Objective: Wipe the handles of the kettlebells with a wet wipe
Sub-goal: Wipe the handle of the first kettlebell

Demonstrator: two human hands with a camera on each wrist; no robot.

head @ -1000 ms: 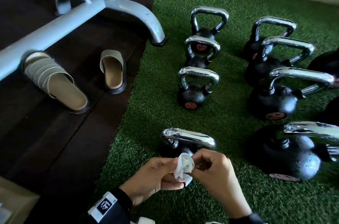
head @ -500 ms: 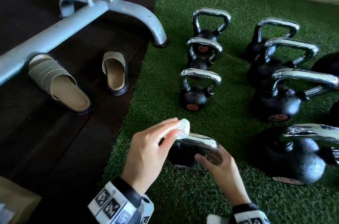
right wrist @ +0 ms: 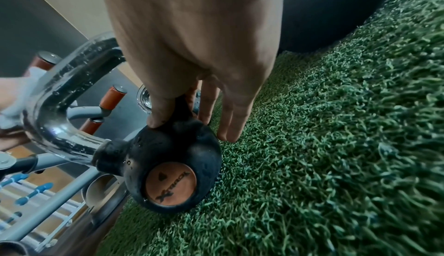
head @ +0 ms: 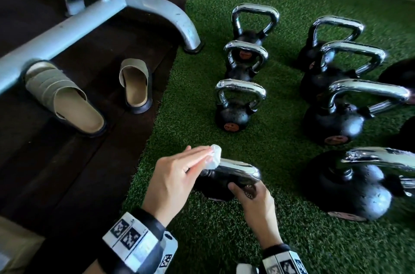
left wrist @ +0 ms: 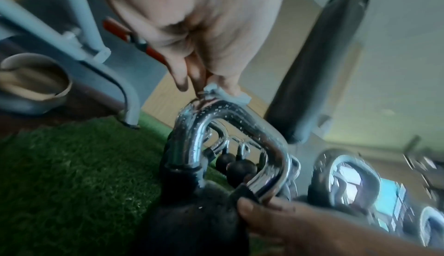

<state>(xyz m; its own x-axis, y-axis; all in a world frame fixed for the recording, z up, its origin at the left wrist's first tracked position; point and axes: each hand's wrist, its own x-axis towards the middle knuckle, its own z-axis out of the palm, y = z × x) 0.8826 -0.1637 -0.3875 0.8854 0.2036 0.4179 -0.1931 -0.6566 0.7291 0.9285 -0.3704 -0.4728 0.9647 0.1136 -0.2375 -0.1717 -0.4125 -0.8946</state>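
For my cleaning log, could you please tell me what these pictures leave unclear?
- Head view: the left hand hides the left end of the nearest black kettlebell's chrome handle.
- Head view: the right edge cuts off a black round weight.
- Left wrist view: blur smears the crumpled white wet wipe.

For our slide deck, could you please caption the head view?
Left hand holds a wet wipe to the chrome handle of the nearest kettlebell while the right hand steadies it.

Kettlebell handle (head: 238, 167): smooth, glossy chromed metal. Kettlebell body (right wrist: 173, 146): matt, rough black coating. Wet wipe (head: 215, 157): white, cloth-like. Turf (head: 202, 116): coarse green fibre.
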